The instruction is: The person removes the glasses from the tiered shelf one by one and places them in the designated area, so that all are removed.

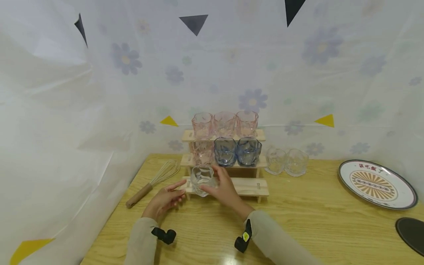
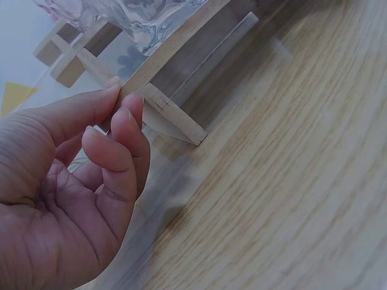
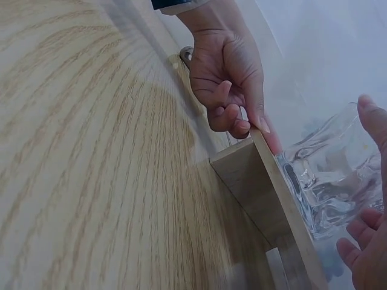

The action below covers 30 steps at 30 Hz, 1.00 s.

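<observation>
A clear drinking glass (image 1: pixel 202 176) stands at the left end of the lowest board of a small wooden tiered shelf (image 1: pixel 245 186). My right hand (image 1: pixel 225 187) holds this glass from its right side, thumb across the front and fingers round the back. In the right wrist view only part of that hand (image 3: pixel 370 248) shows, beside the glass (image 3: pixel 329 175). With thumb and index finger, my left hand (image 1: pixel 164 200) pinches the left end of the lowest board (image 2: pixel 172 54); its other fingers curl loosely below.
Three pink glasses (image 1: pixel 225 124) line the top tier. The middle tier bears a pink glass (image 1: pixel 202 151) and two blue glasses (image 1: pixel 225 151). Two clear glasses (image 1: pixel 296 162) stand right of the shelf. A whisk (image 1: pixel 155 181) lies left; a patterned plate (image 1: pixel 377 184) and dark disc (image 1: pixel 410 233) lie right.
</observation>
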Each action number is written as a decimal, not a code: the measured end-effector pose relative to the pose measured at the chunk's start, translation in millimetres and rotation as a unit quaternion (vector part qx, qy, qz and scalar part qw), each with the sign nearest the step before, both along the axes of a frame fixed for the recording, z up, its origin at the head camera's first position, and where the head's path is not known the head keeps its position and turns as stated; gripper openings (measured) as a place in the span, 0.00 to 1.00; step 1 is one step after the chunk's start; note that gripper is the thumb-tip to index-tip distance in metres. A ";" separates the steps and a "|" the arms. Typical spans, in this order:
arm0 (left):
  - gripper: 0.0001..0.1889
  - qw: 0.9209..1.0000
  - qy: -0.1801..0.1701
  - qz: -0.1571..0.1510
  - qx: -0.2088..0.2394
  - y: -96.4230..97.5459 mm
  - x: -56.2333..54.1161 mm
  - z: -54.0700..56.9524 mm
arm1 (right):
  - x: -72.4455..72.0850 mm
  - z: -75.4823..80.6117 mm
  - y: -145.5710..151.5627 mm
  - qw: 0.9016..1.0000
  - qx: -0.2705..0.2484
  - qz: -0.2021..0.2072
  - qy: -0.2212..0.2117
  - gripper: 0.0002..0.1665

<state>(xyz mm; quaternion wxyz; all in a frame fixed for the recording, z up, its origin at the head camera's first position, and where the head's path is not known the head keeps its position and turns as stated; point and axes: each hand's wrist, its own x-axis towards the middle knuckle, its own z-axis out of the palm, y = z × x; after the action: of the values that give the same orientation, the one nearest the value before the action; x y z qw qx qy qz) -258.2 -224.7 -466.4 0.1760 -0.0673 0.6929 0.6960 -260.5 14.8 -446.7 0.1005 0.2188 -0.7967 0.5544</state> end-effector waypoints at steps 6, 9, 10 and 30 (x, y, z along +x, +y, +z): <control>0.28 1.000 0.000 -0.001 0.000 -1.1 -0.2 1.0 | -1.5 0.3 -8.5 1.000 0.007 -0.002 -0.020 0.51; 0.28 1.000 0.000 -0.006 0.002 -1.3 0.2 0.5 | -1.6 -0.2 -11.1 0.999 0.009 -0.009 -0.033 0.52; 0.28 1.000 0.001 -0.005 0.002 -0.9 0.3 0.2 | -1.6 -0.4 -11.7 0.999 0.009 -0.011 -0.035 0.52; 0.30 1.000 0.004 -0.011 0.003 -2.3 -0.5 -1.4 | -0.1 2.3 -12.6 0.999 -0.036 -0.005 -0.039 0.48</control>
<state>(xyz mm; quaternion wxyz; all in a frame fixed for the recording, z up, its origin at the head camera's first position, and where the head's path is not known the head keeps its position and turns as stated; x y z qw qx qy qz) -258.6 -227.0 -467.9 0.1808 -0.0561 0.6922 0.6964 -260.6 2.2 -444.4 0.0803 0.1891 -0.7809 0.5900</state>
